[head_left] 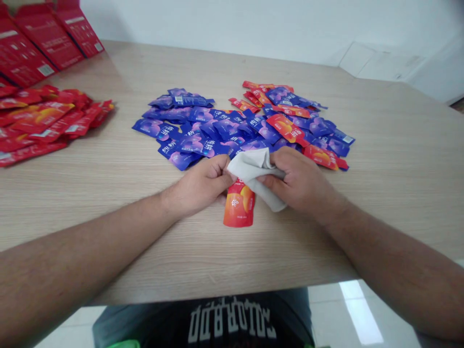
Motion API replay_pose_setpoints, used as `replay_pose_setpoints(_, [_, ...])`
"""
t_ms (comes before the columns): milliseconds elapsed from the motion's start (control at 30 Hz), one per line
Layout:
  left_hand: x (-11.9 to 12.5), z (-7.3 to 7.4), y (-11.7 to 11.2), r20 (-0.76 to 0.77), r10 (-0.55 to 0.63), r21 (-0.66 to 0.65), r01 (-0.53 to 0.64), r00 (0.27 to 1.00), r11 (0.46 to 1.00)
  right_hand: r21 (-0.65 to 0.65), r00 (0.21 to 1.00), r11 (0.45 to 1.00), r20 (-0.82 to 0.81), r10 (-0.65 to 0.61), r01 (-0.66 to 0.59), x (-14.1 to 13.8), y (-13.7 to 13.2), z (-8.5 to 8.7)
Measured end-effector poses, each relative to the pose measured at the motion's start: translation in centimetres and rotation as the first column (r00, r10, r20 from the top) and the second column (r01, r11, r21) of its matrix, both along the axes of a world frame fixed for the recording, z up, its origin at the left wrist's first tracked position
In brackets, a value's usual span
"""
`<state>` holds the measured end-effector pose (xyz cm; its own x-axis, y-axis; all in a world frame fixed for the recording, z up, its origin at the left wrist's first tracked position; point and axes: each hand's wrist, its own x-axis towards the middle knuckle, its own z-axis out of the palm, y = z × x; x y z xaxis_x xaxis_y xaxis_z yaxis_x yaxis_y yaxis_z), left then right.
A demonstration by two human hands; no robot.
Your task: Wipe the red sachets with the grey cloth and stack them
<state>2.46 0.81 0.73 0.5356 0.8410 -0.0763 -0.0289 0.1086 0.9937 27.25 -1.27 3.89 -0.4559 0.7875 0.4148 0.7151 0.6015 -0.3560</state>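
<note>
A red and orange pouch (239, 208) hangs in front of me, its top part covered by a cloth. My left hand (212, 181) pinches the pouch near its upper left edge. In my right hand (297, 179) is a folded pale grey cloth (255, 164), which lies over the top of the pouch. Just beyond both hands spreads a pile of blue and purple pouches (195, 142). Several red and orange pouches (286, 128) lie mixed in at its right side.
At the left, a heap of red pouches (43, 116) lies on the wooden table (174, 270). Red printed boxes (47, 38) stand behind it at the back left corner. A white wall (217, 24) borders the table's far edge.
</note>
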Motion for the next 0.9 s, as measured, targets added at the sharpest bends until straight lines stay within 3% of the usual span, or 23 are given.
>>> replay_pose_setpoints(67, [0.1,0.0,-0.1,0.012,0.047,-0.008,-0.047,0.999,0.999,-0.072,0.988,0.987,0.045,0.149,-0.146,-0.4,-0.6,0.0])
replay_pose_setpoints(167, [0.2,0.1,-0.2,0.037,0.109,-0.031,-0.107,0.993,0.994,-0.254,0.907,0.893,0.108,0.408,-0.371,-0.8,-1.3,0.4])
replay_pose_setpoints(233, [0.2,0.2,-0.3,0.036,0.11,-0.035,-0.108,0.993,0.993,-0.259,0.914,0.903,0.132,0.384,-0.342,-0.6,-1.2,0.7])
replay_pose_setpoints(333, [0.2,0.2,-0.2,0.008,0.073,-0.02,-0.073,0.997,0.997,-0.082,0.989,0.99,0.092,0.119,-0.112,-0.1,-0.4,0.6])
replay_pose_setpoints(433, [0.1,0.2,-0.1,-0.019,0.041,0.009,-0.041,0.999,0.999,-0.008,0.999,1.0,0.032,-0.006,0.006,0.0,-0.1,0.1])
replay_pose_setpoints(533, [0.0,0.0,0.0,-0.015,0.08,0.025,-0.079,0.997,0.997,-0.099,0.98,0.98,0.084,0.179,-0.17,-0.6,-0.9,0.0])
replay_pose_setpoints(600, [0.0,-0.1,0.1,-0.007,0.108,0.023,-0.108,0.994,0.994,-0.215,0.921,0.917,0.124,0.368,-0.337,-0.9,-1.5,0.2])
replay_pose_setpoints(667, [0.1,-0.1,0.0,-0.009,0.103,0.027,-0.103,0.995,0.994,-0.269,0.893,0.885,0.143,0.427,-0.38,-0.9,-1.6,0.5])
replay_pose_setpoints(700, [0.1,0.0,0.0,-0.01,0.09,0.03,-0.09,0.996,0.996,-0.249,0.91,0.905,0.149,0.388,-0.345,-0.7,-1.4,0.6])
replay_pose_setpoints(800, [0.1,0.1,0.0,-0.007,0.042,0.019,-0.042,0.999,0.999,-0.076,0.987,0.991,0.11,0.115,-0.107,0.1,-0.3,0.6])
replay_pose_setpoints(900, [0.0,0.2,0.0,-0.015,0.019,0.015,-0.019,1.0,1.0,0.006,0.998,1.0,0.058,-0.006,0.005,0.4,0.2,0.2])
